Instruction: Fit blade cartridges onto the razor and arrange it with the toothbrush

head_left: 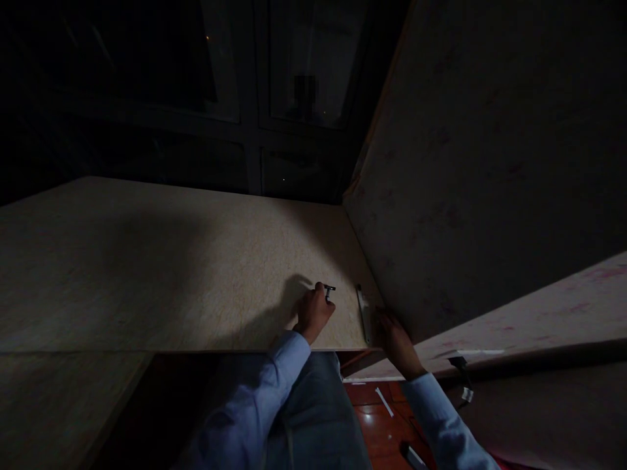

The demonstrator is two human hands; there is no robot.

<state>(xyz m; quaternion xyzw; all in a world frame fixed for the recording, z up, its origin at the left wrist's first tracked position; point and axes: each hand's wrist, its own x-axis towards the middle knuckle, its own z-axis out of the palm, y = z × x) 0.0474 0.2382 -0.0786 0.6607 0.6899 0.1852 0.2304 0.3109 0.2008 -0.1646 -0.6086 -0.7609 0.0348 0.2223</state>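
My left hand [315, 313] is closed around the handle of a small safety razor [330, 288], a T-shaped metal piece with a dark crosswise head. It is held just above the pale stone-patterned ledge [220, 281]. To its right a long, slim, greyish-green strip-like object [363, 314] lies on the ledge, pointing away from me; its kind is unclear. Beside that strip, close to the wall, is my right hand [396, 339]. Deep shadow covers its fingers, so I cannot see whether they hold anything.
A papered wall [470, 196] rises along the right side. Dark window panes [304, 78] stand behind the ledge. Below the front edge, a white strip [385, 402] and a dark object [412, 455] lie on the reddish floor. A black plug with a cable [459, 365] hangs at the right.
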